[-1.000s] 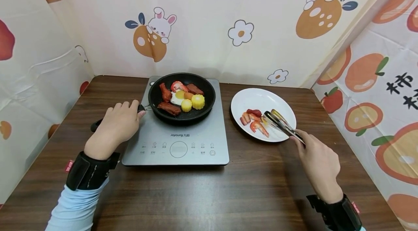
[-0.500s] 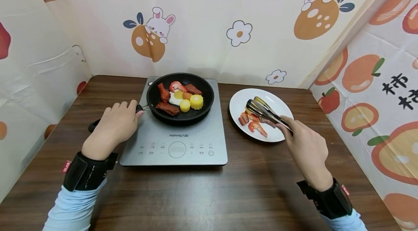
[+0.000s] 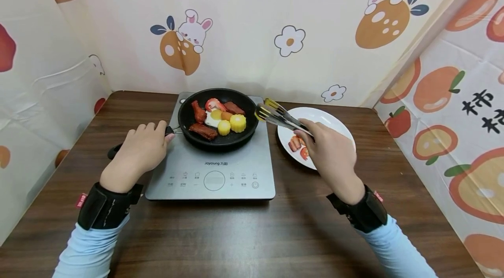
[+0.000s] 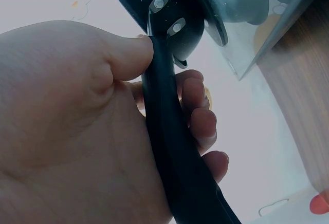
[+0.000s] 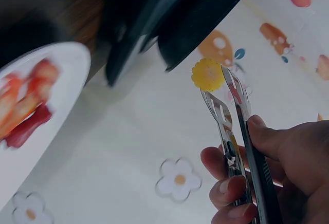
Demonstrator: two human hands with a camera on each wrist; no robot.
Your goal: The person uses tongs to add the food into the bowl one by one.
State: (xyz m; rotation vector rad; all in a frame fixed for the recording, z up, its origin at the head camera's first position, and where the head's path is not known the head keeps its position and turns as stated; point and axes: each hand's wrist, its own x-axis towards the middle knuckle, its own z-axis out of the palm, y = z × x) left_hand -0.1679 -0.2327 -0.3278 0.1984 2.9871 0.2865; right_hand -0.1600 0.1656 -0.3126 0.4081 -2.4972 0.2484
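Note:
My left hand (image 3: pixel 147 142) grips the black handle (image 4: pixel 164 131) of a frying pan (image 3: pixel 218 138) that sits on a grey induction cooker (image 3: pixel 214 177). Corn pieces (image 3: pixel 232 124), sausages, an egg and a shrimp lie in the pan. In my right hand (image 3: pixel 315 138) I hold metal tongs (image 3: pixel 279 116) with yellow tips (image 5: pixel 208 75). The tips hover at the pan's right rim, close together, and I see nothing between them. A white plate (image 3: pixel 334 125) with shrimp and red strips (image 3: pixel 296 143) lies right of the cooker, partly hidden behind my right hand.
The dark wooden table (image 3: pixel 244 234) is walled in by printed cloth on the back and both sides. The cooker's control panel (image 3: pixel 214 180) faces me. Bare table lies between the cooker and the near edge.
My right hand has carried the tongs leftward and up from over the plate to the pan's right rim. The left hand has stayed on the pan handle.

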